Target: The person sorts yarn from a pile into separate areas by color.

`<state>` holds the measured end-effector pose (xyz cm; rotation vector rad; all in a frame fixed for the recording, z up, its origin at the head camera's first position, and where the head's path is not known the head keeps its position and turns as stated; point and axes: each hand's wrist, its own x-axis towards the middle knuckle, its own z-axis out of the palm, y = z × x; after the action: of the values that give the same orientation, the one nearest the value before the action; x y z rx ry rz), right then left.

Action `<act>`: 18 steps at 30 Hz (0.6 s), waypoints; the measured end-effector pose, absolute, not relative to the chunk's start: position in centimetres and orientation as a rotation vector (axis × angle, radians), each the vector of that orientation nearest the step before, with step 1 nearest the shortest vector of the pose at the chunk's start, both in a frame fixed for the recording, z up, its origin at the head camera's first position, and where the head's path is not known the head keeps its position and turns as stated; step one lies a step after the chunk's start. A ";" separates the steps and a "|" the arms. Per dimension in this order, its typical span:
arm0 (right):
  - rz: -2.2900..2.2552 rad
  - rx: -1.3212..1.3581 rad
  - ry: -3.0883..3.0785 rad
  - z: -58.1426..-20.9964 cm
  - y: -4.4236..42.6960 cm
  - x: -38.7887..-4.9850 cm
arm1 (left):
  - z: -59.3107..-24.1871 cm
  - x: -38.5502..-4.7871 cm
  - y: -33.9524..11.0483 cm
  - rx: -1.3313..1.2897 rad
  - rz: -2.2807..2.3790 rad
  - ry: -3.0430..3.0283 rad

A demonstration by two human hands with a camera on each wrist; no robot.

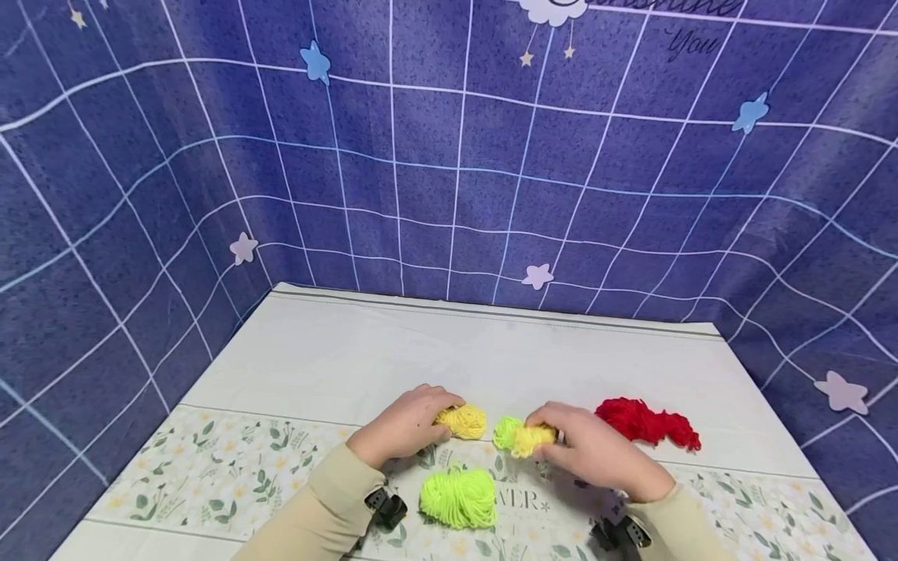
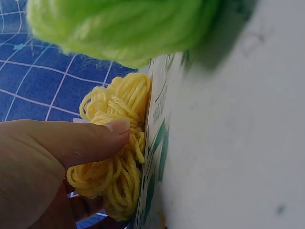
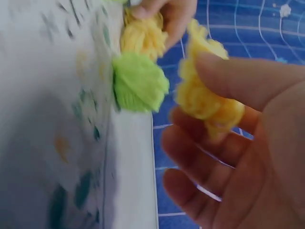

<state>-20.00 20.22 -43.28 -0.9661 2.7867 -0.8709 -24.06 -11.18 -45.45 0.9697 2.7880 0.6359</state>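
yellow yarn bundles (image 1: 466, 421) (image 1: 530, 442) in both hands (image 1: 412, 423) (image 1: 589, 448) (small green bundle (image 1: 504, 433) between)

We see the left yarn (image 1: 470, 421) on the tabletop (image 1: 421, 335), in the left hand (image 1: 415, 423). The near yarn (image 1: 458, 499) lies before it. To its right sits the middle yarn (image 1: 506, 432), then the right yarn (image 1: 530, 442) in the right hand (image 1: 585, 446), then the end yarn (image 1: 648, 421). A cloth (image 1: 421, 187) hangs behind.

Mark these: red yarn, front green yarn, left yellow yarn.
Red yarn (image 1: 634, 421), head view: thicker left part.
Front green yarn (image 1: 458, 499), head view: middle strands.
Left yellow yarn (image 1: 468, 421), head view: uncovered right part.
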 end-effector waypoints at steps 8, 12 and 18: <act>-0.879 -0.863 2.954 -44.0 20.2 -25.0 | -45.8 -24.1 -11.3 0.968 0.635 2.781; -0.849 -0.805 3.023 -44.3 19.7 -27.8 | -45.7 -24.2 -11.3 0.960 0.640 2.781; -0.798 -0.684 3.041 -44.8 19.5 -31.7 | -45.7 -24.2 -11.3 0.952 0.632 2.785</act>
<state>-31.65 19.47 -44.81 -0.6840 3.0412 -0.7976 -24.17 -11.27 -45.75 0.9516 2.7845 0.6320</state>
